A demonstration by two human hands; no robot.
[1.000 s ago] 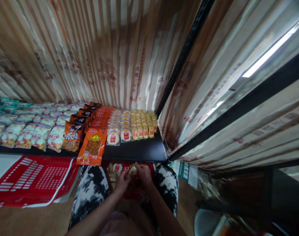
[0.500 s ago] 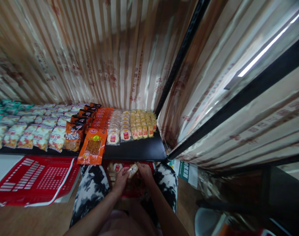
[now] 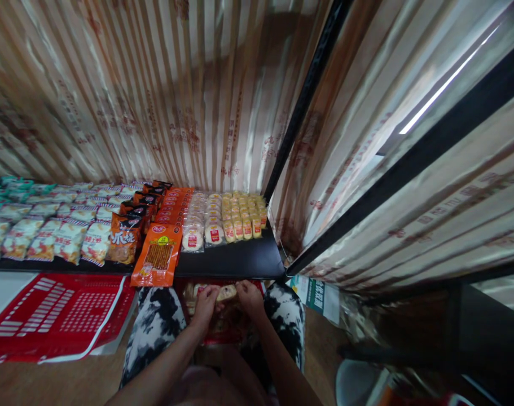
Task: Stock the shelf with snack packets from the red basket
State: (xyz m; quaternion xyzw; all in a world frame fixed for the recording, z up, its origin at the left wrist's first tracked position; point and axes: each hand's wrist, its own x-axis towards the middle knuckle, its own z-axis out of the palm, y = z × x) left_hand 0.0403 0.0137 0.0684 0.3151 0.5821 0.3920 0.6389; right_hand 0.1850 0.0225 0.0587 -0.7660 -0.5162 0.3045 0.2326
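Between my two hands is a small wrapped bread (image 3: 228,292), pale yellowish in clear film. My left hand (image 3: 206,303) pinches its left end, and my right hand (image 3: 250,300) has closed fingers at its right end. Both are low in front of me, just below the shelf edge. Under them, between my knees, a red basket (image 3: 223,338) holds more wrapped packs, partly hidden by my hands. On the black shelf (image 3: 235,258) stand rows of yellow wrapped breads (image 3: 244,217) and round white wrapped breads (image 3: 193,237).
Left along the shelf are orange snack packs (image 3: 157,256), dark-orange bags (image 3: 123,239) and white snack bags (image 3: 70,239). A red shopping basket (image 3: 57,316) with a white handle is below them at left. Black shelf posts (image 3: 297,107) and pleated curtains (image 3: 155,84) enclose the shelf.
The bread in my hands has turned from slanted to nearly level. My left hand has shifted slightly, and the whole view has tilted a little.
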